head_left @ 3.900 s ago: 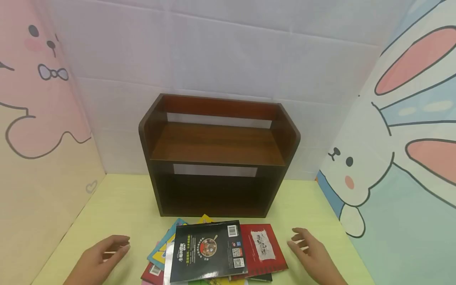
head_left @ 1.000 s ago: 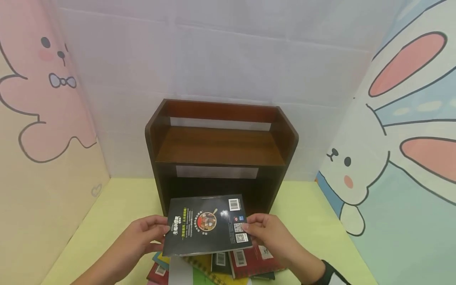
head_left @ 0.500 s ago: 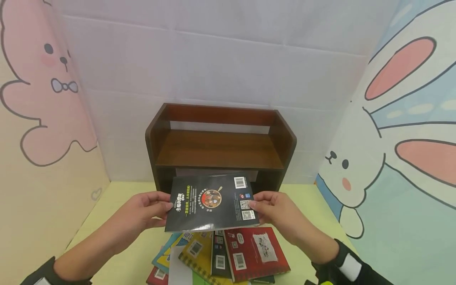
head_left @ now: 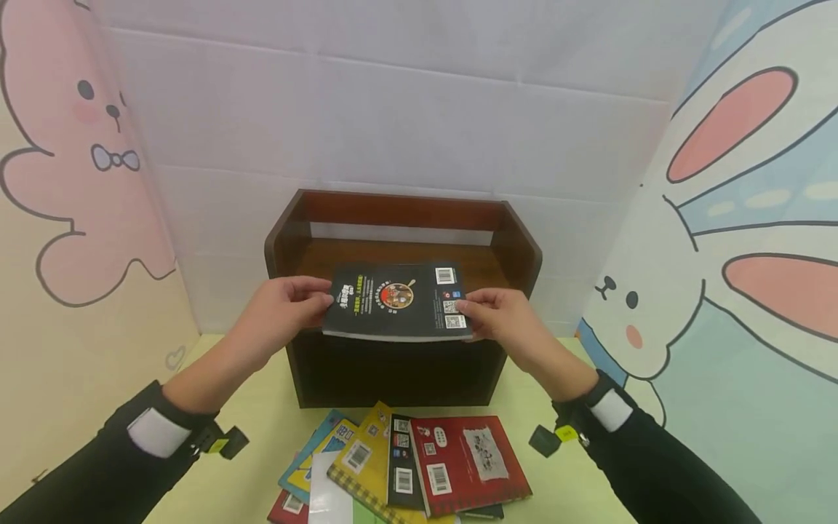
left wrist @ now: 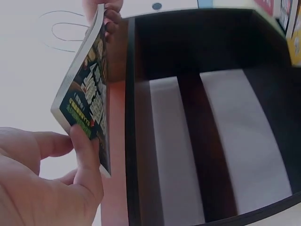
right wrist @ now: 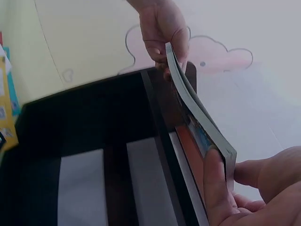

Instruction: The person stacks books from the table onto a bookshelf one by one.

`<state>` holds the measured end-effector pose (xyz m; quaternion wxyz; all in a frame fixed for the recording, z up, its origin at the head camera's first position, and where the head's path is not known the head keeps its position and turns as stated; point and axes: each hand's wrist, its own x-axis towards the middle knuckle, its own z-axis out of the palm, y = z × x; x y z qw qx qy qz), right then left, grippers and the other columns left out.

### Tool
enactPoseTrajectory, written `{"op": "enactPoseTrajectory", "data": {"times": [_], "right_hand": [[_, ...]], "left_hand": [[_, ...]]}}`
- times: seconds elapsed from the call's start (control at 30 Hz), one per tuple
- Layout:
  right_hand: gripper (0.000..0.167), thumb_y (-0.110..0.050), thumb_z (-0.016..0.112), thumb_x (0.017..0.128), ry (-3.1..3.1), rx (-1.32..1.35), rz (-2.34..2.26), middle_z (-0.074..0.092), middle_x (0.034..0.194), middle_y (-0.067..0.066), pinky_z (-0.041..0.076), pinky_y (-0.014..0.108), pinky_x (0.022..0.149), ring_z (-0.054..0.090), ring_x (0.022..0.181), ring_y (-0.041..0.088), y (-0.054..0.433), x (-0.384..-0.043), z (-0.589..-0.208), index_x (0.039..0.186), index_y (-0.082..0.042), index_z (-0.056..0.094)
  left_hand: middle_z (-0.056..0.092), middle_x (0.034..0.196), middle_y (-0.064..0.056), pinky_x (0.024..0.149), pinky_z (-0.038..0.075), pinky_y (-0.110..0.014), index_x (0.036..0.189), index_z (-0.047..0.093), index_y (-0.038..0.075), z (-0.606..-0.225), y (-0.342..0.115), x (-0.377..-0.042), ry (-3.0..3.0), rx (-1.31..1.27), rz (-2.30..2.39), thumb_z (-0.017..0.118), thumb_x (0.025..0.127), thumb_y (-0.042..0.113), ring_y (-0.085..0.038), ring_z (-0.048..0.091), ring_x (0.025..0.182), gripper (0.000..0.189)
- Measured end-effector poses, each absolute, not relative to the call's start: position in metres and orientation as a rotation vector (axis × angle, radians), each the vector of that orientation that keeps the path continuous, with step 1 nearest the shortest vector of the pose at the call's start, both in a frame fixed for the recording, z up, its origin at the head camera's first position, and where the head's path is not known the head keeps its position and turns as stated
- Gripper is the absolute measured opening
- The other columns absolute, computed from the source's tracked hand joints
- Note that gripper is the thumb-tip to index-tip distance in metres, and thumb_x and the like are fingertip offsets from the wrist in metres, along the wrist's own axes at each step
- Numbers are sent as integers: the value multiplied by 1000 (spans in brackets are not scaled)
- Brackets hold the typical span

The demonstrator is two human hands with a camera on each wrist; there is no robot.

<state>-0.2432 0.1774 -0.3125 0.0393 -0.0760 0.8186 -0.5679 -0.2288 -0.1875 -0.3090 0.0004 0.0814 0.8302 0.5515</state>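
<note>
A black paperback book (head_left: 397,302) with barcodes and a round picture on its back cover is held up level in front of the upper shelf. My left hand (head_left: 286,309) pinches its left end, thumb on top and fingers below. At the opposite end my right hand (head_left: 500,316) grips it the same way. The brown wooden bookshelf (head_left: 393,375) stands behind the book, which overlaps its upper board in the head view. In the left wrist view the book (left wrist: 87,89) appears edge-on beside the shelf's middle board (left wrist: 131,117).
Below the shelf, a spread pile of books lies on the pale yellow table (head_left: 229,480): a red book (head_left: 468,466), a yellow book (head_left: 366,458), a narrow strip of a black book (head_left: 402,466) and several others. A white cloth wall (head_left: 419,131) rises behind; painted panels flank both sides.
Both hands have taken the black book off the pile and raised it, moving up and forward from the table to the upper shelf's height. The books beneath are now uncovered.
</note>
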Motion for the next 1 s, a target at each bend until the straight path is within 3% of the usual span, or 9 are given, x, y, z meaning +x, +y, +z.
{"op": "enactPoseTrajectory", "data": {"times": [0.23,0.43,0.63,0.83,1.0], "right_hand": [[41,-31,73,109,2710,-245,-1580,74,124,17,66,37,91,74,101,30,170,-276,-303,135,0,74],[34,-25,72,110,2840,-276,-1495,75,117,18,65,33,78,73,90,28,164,-294,-300,130,2,77],[32,-22,71,110,2952,-281,-1366,75,115,19,59,27,69,69,88,26,157,-311,-298,126,4,78],[30,-19,69,109,3060,-303,-1212,75,113,19,52,30,69,65,93,27,149,-322,-296,121,7,79],[27,-18,72,108,3127,-323,-1071,76,103,16,51,33,71,64,88,26,145,-326,-296,114,6,82]], "left_hand": [[71,137,-24,103,61,-51,148,64,-4,-301,-177,-260,2823,252,1514,66,111,22,-32,76,108,45],[71,135,-26,99,62,-51,146,64,-7,-298,-167,-283,2928,254,1383,63,110,17,-35,71,111,43],[68,139,-27,102,59,-54,144,65,-8,-293,-160,-295,2997,232,1322,63,110,14,-39,66,123,41],[68,140,-28,103,58,-55,141,67,-9,-293,-160,-302,3026,202,1267,64,109,13,-39,65,125,39],[68,140,-27,103,57,-56,137,69,-9,-296,-162,-307,3056,213,1221,65,109,13,-40,64,126,36]]}}
